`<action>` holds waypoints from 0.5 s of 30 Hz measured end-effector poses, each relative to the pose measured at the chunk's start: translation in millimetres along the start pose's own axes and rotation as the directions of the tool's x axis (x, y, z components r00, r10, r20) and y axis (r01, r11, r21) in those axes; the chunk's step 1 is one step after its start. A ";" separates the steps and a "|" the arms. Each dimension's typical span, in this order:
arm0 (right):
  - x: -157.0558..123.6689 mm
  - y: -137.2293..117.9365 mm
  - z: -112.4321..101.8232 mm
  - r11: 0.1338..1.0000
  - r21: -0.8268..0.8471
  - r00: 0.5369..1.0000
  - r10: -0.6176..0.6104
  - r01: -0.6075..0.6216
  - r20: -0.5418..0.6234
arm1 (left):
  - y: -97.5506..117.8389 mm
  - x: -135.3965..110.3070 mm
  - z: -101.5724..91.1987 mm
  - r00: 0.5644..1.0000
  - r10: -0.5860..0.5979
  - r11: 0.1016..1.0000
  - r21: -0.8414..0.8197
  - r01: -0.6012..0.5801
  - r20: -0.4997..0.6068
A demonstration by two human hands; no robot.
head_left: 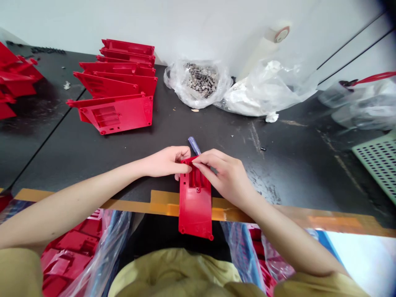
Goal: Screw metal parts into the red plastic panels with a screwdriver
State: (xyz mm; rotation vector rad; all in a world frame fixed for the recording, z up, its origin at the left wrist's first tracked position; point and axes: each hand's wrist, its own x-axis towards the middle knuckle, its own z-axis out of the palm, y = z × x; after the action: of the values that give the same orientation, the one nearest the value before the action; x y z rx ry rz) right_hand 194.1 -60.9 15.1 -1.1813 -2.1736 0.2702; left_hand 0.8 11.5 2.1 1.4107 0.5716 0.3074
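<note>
A red plastic housing panel [195,206] lies over the near edge of the black worktable [93,152], its lower end hanging past the taped edge. My left hand [167,161] grips the panel's top left corner, fingers closed on it. My right hand [224,175] pinches at the panel's top edge, fingertips pressed together over the ribbed recess; what they pinch is too small to see. A blue-handled tool [194,145] lies on the table just behind both hands.
Several finished red panels [119,88] stand stacked at the back left, more at the far left [14,80]. A clear bag of small metal parts [199,80] and other plastic bags [269,88] sit by the wall. A green perforated tray [379,163] is right. Bags of red panels [74,251] hang below the edge.
</note>
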 end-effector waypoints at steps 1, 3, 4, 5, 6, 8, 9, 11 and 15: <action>-0.4 0.2 0.6 1.000 -0.015 1.000 -0.011 0.011 0.003 | 0.4 -0.2 0.3 1.000 0.003 1.000 -0.001 -0.003 0.000; -1.4 1.0 2.0 0.998 -0.044 0.999 -0.035 0.035 0.001 | 1.4 -0.8 1.0 1.000 0.004 1.000 0.002 -0.004 -0.002; -2.0 1.4 2.8 0.997 -0.057 0.999 -0.047 0.047 -0.004 | 1.8 -1.1 1.3 1.000 0.004 1.000 0.007 -0.004 -0.005; -2.6 1.8 3.6 0.996 -0.068 0.998 -0.057 0.056 -0.008 | 2.0 -1.3 1.5 1.000 0.004 1.000 0.011 -0.004 -0.008; -3.1 1.9 4.5 0.995 -0.081 0.998 -0.064 0.063 -0.013 | 2.1 -1.4 1.7 1.000 0.005 1.000 0.012 -0.005 -0.009; -3.9 1.7 6.0 0.992 -0.106 0.997 -0.071 0.068 -0.030 | 1.7 -1.2 1.6 1.000 0.008 1.000 0.004 -0.008 -0.009; -4.1 1.5 6.6 0.992 -0.109 0.997 -0.065 0.060 -0.043 | 1.3 -1.1 1.4 1.000 0.009 1.000 0.003 -0.009 -0.006; -3.9 1.0 7.5 0.996 -0.090 0.996 -0.031 0.024 -0.078 | 0.7 -0.8 1.0 1.000 0.008 1.000 0.010 -0.008 -0.004; -1.8 1.7 7.1 1.000 -0.017 0.995 0.013 -0.014 -0.103 | 1.5 -1.6 0.8 1.000 -0.004 1.000 0.014 0.004 -0.009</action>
State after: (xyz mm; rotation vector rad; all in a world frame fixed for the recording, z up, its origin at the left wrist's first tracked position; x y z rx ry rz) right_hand 191.6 -60.5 8.1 -1.1938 -2.0835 0.1919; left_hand 0.1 10.2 3.9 1.4221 0.5844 0.3072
